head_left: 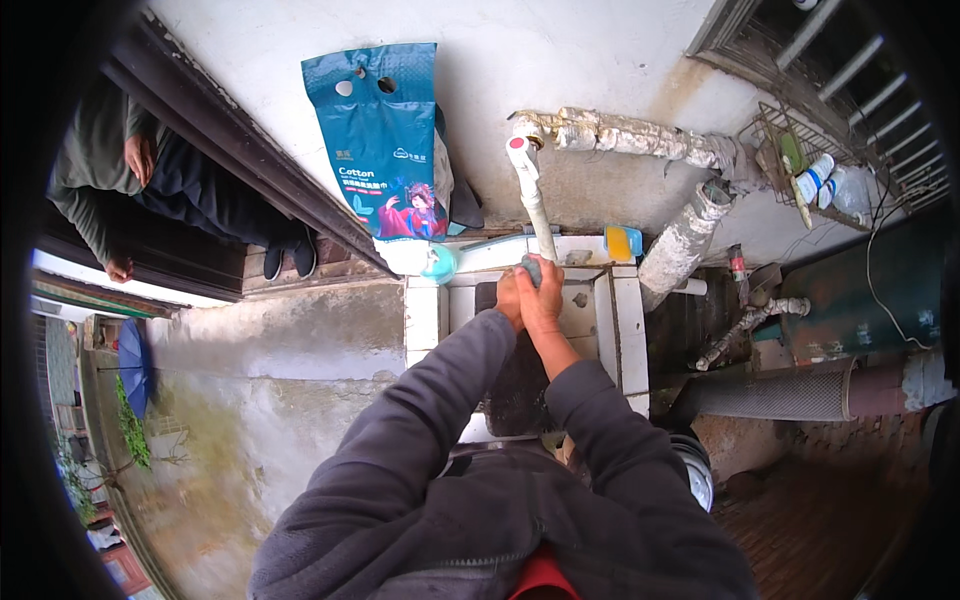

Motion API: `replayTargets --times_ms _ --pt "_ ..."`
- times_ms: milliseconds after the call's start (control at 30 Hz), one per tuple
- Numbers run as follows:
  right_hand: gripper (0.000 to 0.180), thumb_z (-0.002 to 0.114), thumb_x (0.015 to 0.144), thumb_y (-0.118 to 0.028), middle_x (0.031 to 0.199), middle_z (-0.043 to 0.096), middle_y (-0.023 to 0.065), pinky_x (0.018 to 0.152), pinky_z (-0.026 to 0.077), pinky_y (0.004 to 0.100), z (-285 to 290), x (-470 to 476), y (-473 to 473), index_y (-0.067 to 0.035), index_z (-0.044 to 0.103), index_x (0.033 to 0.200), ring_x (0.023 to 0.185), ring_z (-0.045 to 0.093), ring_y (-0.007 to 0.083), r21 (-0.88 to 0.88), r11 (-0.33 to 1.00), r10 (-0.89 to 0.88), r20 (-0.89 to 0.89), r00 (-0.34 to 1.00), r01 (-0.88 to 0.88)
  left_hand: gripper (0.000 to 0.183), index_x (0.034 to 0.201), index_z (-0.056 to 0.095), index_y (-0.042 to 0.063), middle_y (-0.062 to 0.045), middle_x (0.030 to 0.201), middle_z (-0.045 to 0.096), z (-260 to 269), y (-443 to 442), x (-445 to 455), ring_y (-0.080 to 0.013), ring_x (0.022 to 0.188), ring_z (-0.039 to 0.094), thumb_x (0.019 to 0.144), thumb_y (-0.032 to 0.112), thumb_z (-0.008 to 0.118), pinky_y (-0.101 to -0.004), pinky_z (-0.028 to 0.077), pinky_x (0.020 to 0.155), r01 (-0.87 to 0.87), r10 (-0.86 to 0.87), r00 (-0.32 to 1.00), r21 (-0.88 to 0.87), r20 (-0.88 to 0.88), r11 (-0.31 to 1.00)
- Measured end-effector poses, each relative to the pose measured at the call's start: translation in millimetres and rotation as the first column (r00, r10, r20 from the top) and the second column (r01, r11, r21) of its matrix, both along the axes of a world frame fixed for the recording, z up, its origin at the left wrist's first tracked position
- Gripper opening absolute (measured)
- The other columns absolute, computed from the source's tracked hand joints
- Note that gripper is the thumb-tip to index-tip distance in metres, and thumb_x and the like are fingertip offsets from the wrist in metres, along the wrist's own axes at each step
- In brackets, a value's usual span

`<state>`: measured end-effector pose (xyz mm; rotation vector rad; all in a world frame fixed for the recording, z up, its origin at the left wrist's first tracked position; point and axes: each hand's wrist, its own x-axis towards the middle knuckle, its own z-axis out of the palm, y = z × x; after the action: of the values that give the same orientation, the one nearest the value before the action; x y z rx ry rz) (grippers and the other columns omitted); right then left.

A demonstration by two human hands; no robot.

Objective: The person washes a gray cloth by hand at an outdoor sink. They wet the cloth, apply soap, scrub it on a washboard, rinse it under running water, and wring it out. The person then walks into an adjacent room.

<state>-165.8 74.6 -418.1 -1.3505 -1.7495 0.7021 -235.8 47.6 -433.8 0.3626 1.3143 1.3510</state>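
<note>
Over a white-tiled sink (628, 319), my left hand (508, 298) and my right hand (541, 301) are pressed together. Between them a small grey wad (532, 270) shows, perhaps a cloth or scrubber; my fingers hide most of it. Just beyond my hands is the lower end of a wall tap (526, 169) with a red-marked handle and a pale tube. Whether water is running cannot be told. A dark slab or mat (514, 409) lies in the sink beneath my forearms.
A yellow sponge in a blue dish (621, 244) and a turquoise container (439, 264) sit along the back ledge. A blue cotton-towel bag (382, 150) hangs on the wall. Wrapped pipes (686, 232) stand at right, below a wire rack (780, 142). Another person (180, 165) is at left.
</note>
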Motion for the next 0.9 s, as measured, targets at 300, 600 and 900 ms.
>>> replayTargets --times_ms 300,600,900 --pt "0.023 0.055 0.088 0.001 0.094 0.070 0.0040 0.086 0.049 0.0288 -1 92 45 0.001 0.066 0.109 0.087 0.063 0.0147 -0.470 0.610 0.374 -0.539 0.755 -0.638 0.024 0.118 0.061 0.020 0.001 0.113 0.065 10 -30 -67 -0.0192 0.104 0.059 0.101 0.035 0.055 -0.0448 0.047 0.087 -0.196 0.183 0.933 0.009 0.309 0.981" --pt "0.068 0.074 0.084 -0.007 0.134 0.054 0.0160 0.097 0.049 0.0361 36 73 28 -0.003 0.041 0.144 0.121 0.055 0.0230 -0.504 0.423 0.420 -0.627 0.656 -0.753 0.027 0.119 0.061 0.005 -0.010 0.113 0.069 40 -28 -61 -0.0273 0.098 0.067 0.096 0.020 0.061 -0.0406 0.054 0.090 -0.113 0.114 0.721 -0.047 0.683 0.993" --pt "0.038 0.071 0.088 -0.036 0.115 0.066 0.0043 0.087 0.051 0.0466 -22 83 59 -0.013 0.064 0.118 0.098 0.065 0.0216 -0.818 0.468 -0.023 -0.391 0.920 -0.335 0.029 0.114 0.062 0.002 -0.013 0.105 0.070 53 -19 -102 -0.0281 0.091 0.068 0.090 0.013 0.052 -0.0400 0.055 0.087 0.087 -0.177 0.479 0.154 0.860 0.984"
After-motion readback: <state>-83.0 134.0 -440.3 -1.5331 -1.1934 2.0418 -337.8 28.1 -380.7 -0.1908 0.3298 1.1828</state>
